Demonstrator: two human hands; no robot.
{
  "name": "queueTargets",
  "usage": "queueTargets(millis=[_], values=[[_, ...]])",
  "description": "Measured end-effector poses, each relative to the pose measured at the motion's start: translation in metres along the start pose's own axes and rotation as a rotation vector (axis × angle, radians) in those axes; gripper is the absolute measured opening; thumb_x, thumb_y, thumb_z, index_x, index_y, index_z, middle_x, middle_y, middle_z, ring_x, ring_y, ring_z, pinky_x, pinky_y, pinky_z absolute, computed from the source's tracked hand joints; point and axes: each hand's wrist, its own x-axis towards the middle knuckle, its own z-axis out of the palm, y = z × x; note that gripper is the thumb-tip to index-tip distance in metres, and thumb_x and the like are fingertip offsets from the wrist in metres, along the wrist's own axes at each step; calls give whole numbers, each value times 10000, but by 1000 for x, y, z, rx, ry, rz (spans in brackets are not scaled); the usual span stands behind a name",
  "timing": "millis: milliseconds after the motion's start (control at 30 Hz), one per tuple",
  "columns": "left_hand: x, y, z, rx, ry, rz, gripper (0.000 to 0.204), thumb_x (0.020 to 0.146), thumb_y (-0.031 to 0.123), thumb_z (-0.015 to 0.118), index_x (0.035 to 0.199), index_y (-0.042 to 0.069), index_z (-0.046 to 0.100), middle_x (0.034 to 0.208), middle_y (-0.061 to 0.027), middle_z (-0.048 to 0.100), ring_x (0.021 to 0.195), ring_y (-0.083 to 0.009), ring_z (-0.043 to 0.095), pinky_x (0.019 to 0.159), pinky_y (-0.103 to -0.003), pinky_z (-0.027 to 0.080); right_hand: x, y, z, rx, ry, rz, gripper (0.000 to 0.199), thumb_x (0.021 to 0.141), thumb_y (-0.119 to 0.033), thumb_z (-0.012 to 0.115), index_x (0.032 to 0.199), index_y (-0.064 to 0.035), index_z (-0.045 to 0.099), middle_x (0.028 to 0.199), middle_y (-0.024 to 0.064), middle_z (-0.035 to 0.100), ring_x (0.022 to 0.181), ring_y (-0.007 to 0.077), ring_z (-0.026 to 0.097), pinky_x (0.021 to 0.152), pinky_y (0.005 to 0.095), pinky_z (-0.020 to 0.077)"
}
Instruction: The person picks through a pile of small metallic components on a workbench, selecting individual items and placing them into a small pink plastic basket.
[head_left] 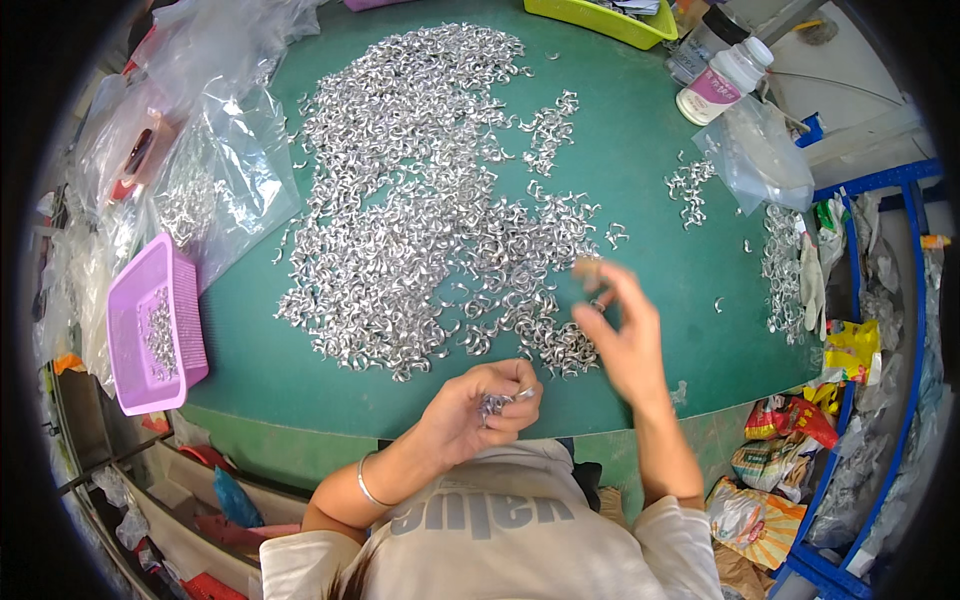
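Observation:
A broad heap of small curved silver metal pieces (390,240) covers the middle of the green table (640,90). My left hand (485,400) is curled near the table's front edge, closed round several of these metal pieces (495,404). A bracelet circles that wrist. My right hand (622,325) hovers at the heap's right edge, its thumb and fingers apart and a little blurred. Tan coverings show on its fingertips. Nothing can be made out between its fingers.
At the left stands a purple basket (190,320) with metal pieces inside, beside clear plastic bags (240,150). Smaller clusters of pieces (690,188) lie to the right. A white bottle (725,82) and a yellow-green tray (610,20) stand at the back. Blue shelving (910,280) borders the right.

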Motion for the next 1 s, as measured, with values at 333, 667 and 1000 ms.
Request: queueTargets(millis=[333, 667, 1000], values=[[5, -1, 12, 456, 281, 301, 353, 889, 232, 392, 697, -34, 522, 613, -70, 478, 441, -107, 397, 362, -199, 238, 39, 17, 1, -529, -283, -337, 436, 698, -109, 654, 1108, -87, 508, 1164, 104, 446, 1105, 312, 381, 884, 413, 320], [8, -4, 3, 432, 273, 340, 200, 873, 127, 495, 999, -2, 581, 693, -22, 513, 527, -67, 409, 409, -177, 259, 11, 9, -30, -237, -225, -264, 209, 700, -29, 633, 906, -63, 628, 902, 65, 611, 902, 238, 558, 843, 332, 370], [8, -2, 8, 408, 323, 303, 171, 875, 120, 487, 946, -11, 571, 601, 17, 405, 474, -40, 308, 391, -159, 233, 67, 31, -24, -810, -39, -439, 101, 719, -41, 593, 819, -32, 578, 804, 57, 523, 774, 219, 470, 697, 320, 350]])
